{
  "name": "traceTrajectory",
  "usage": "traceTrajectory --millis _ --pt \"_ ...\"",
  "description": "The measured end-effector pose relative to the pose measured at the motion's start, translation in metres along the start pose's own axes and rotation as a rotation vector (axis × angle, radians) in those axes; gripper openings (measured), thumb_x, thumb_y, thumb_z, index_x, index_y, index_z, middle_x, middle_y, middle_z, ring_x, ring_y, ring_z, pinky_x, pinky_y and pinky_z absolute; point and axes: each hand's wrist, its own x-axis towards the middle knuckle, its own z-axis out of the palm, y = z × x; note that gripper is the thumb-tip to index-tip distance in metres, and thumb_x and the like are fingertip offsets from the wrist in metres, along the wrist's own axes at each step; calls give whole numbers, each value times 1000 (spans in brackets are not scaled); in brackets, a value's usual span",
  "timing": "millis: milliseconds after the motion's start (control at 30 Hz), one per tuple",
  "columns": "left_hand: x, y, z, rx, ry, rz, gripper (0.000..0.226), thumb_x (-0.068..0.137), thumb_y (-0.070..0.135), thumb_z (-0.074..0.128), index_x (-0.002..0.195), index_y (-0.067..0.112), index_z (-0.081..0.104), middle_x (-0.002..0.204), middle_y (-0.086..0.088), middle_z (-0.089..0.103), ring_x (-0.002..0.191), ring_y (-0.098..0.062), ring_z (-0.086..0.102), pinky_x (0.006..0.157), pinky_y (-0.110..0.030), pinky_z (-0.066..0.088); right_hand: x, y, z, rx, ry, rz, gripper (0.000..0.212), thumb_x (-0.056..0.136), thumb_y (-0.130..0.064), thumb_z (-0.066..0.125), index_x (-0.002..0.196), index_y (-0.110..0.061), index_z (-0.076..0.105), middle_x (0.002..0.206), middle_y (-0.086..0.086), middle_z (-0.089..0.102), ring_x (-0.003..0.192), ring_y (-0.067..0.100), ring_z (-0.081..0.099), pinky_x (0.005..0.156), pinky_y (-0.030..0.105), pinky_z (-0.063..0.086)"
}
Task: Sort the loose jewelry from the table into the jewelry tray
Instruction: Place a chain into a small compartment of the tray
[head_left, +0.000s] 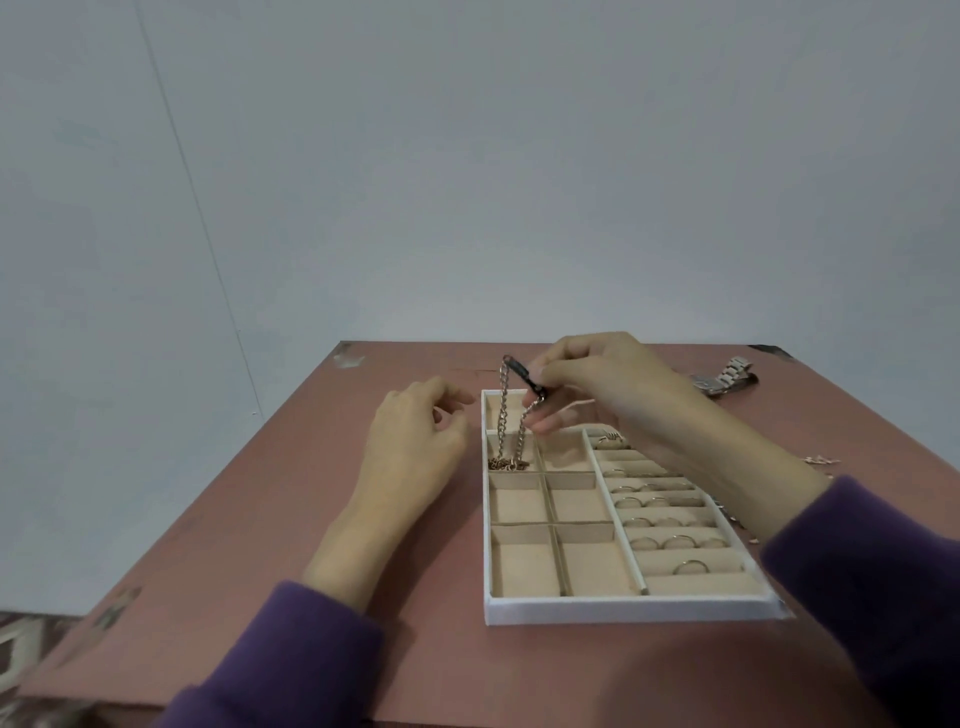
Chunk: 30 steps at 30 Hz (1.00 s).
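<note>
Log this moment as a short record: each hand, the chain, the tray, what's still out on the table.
right hand: pinches the dark end of the chain above the tray
left hand: loosely curled, holds nothing, left of the tray
chain: hangs down, lower end piled in a far left compartment
tray: rings in the right-hand rolls; nearest compartments look bare
table: watch beyond the tray, small pieces to its right

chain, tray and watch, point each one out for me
chain (506, 463): head view, on the heaped end lying in a compartment
tray (623, 609): head view, on the near white wall
watch (728, 376): head view, on the metal band
</note>
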Motion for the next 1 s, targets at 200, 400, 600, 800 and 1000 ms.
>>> traceTrajectory --millis 200,400,600,800,1000 --pt "1 -1 0 0 6 -2 26 80 6 53 94 19 69 83 7 65 75 -16 53 74 -29 44 -1 15 5 -394 50 49 18 81 -10 63 63 -13 67 70 9 67 48 10 54 43 17 40" --pt "0 -1 0 1 11 -8 26 80 5 52 94 19 70 86 3 68 77 -18 54 76 -32 46 6 21 11 -655 76 68 26 73 -21 64 79 5 66 64 8 51 64 16 45 64 29 37" --pt "1 -3 0 19 0 -1 26 79 6 51 94 19 69 90 3 69 83 -21 56 79 -34 47 8 23 16 -787 57 54 21 74 -22 64 78 -2 69 66 5 59 70 20 53 65 32 46" --pt "1 -3 0 20 -11 -6 28 78 5 50 93 20 68 87 3 68 82 -22 56 78 -35 47 5 26 19 -955 -8 -44 15 80 -23 63 66 -27 68 104 5 66 116 17 44 70 25 39" --pt "1 -4 0 25 -22 7 27 79 6 50 94 20 68 87 3 67 85 -23 57 80 -35 47 1 29 19 -1118 11 -282 11 85 -31 59 92 -33 67 91 -5 46 108 18 42 74 26 27"
